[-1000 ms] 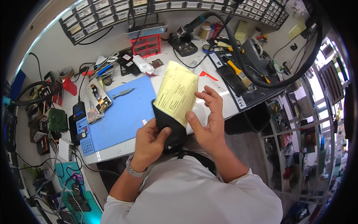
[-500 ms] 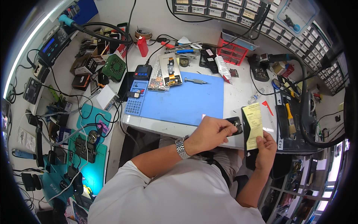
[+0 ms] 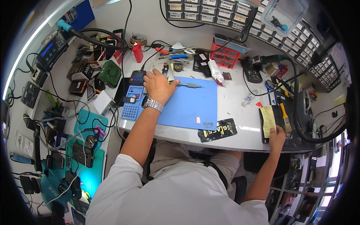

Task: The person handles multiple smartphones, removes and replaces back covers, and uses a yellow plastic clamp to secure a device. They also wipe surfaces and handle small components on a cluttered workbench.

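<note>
On the blue mat (image 3: 187, 107), at its back left, the phone part (image 3: 165, 66) has now been reached by the left hand (image 3: 159, 88), whose grip cannot be told; the yellow slip (image 3: 268, 119) has been carried rightward, pinched by the right hand (image 3: 276, 138), so attention seems divided.

The mat (image 3: 183, 108) is blue, the slip (image 3: 268, 118) yellow.
</note>
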A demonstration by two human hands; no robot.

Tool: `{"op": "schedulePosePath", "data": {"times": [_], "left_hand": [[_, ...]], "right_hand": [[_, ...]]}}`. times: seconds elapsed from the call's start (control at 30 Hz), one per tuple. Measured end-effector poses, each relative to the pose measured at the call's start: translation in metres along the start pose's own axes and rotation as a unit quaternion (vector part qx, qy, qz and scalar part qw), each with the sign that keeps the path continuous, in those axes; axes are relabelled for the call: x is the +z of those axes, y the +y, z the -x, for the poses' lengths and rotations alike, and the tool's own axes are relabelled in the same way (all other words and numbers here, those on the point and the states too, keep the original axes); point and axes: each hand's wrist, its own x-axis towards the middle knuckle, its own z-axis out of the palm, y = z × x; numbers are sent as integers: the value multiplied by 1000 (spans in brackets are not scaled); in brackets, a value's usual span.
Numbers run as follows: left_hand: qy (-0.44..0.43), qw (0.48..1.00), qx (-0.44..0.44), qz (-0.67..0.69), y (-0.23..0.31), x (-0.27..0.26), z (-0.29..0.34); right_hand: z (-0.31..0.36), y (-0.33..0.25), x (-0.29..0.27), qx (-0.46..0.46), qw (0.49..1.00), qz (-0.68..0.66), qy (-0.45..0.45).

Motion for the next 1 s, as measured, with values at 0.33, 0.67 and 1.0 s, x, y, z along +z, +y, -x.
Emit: {"op": "schedulePosePath", "data": {"times": [0.33, 0.67, 1.0], "left_hand": [[-17, 988, -44, 150, 10, -2, 5], [-257, 888, 183, 335, 108, 20, 96], [-26, 936, 241, 253, 76, 14, 80]], "right_hand": [[59, -78, 8, 28, 980, 153, 122], [120, -194, 71, -340, 924, -152, -87], [85, -214, 100, -377, 906, -168, -90]]}}
